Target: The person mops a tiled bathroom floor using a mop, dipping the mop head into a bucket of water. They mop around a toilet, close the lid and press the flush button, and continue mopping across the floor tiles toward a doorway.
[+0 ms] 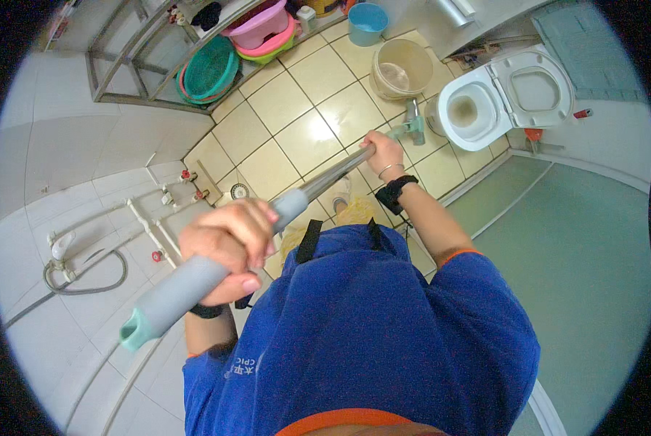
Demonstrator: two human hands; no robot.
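My left hand (230, 248) is closed around the grey grip of a long-handled cleaning tool (336, 174), near the handle's mint-green end with a hole in it. Further down, my right hand (382, 155) holds the metal pole close to a mint-green joint. Beyond that hand, the tool's narrow grey and green head (414, 124) is over the tiled floor, between a beige bucket (402, 90) and the toilet (470, 111). Whether the head touches the floor, I cannot tell. The pole runs slanting across in front of my body.
The toilet's lid is up. A blue bucket (368, 24) stands behind the beige one. Green and pink basins (211, 71) are by a metal rack (135, 60) at upper left. White pipes with red valves (156, 255) line the left wall; a floor drain (239, 191) lies near them. Greenish panels (565, 245) are at right.
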